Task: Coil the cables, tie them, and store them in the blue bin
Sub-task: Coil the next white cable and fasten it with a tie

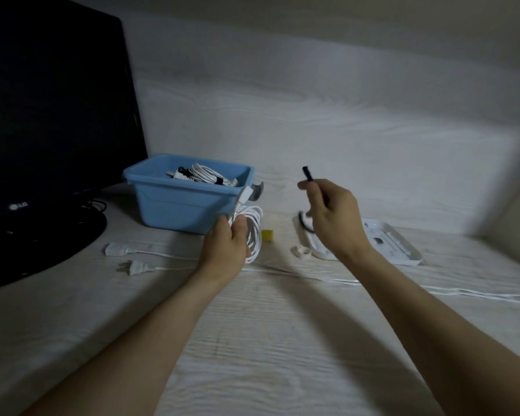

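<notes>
1. A pale wood-grain table (282, 340) fills the view, with a dark monitor (51, 130) standing at the far left.
2. A blue bin (174, 202) sits on the table just right of the monitor. Inside it lie coiled white cables (204, 174) bound with dark ties.
3. A flat white tray (400, 244) lies on the table at the right, behind the right forearm.
4. The left hand (225, 247) is held just in front of the bin, fingers and thumb curled round a white cable coil (252, 232). The loops hang to the right of the fingers, and a white connector end pokes up beside the bin wall.
5. The right hand (330, 214) is raised well right of the coil, pinching a thin black tie (307, 174) between thumb and fingertips; one end juts above the fingers, the other curves out below the hand.
6. A loose white cable with a two-pin plug (135, 268) and a white adapter end (116, 249) lies on the table left of the left hand.
7. A small yellow block (267, 235) rests just right of the coil.
</notes>
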Tool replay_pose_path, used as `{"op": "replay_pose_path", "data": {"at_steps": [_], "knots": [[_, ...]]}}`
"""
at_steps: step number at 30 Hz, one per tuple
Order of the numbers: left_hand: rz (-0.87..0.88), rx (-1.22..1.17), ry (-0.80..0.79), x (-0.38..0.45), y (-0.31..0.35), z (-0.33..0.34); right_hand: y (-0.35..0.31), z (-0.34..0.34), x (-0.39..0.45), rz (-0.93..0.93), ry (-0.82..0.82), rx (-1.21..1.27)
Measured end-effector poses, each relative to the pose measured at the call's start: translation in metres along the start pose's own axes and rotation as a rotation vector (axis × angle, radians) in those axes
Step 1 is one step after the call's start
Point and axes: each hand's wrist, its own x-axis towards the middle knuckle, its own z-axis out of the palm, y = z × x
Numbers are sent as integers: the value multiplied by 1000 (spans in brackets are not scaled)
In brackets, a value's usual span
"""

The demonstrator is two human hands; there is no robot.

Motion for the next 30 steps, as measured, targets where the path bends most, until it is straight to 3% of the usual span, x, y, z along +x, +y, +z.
{"op": "replay_pose_path", "data": {"at_steps": [6, 11, 16, 19, 22, 30], "knots": [[143, 68, -92, -17, 10, 10, -2, -5, -59, 190, -401, 89], [257, 97, -148, -38, 20, 17, 2, 2, -74, 542, -247, 354], [257, 150, -176, -46, 28, 24, 7, -1, -75, 539, -176, 404], [252, 161, -283, -48, 27, 25, 7, 4, -80, 451, -217, 458], [267, 115, -285, -46, 23, 26, 8, 9, -83, 417, -292, 505], [240, 147, -274, -34, 15, 23, 2, 8, -80, 701, -504, 909]]}}
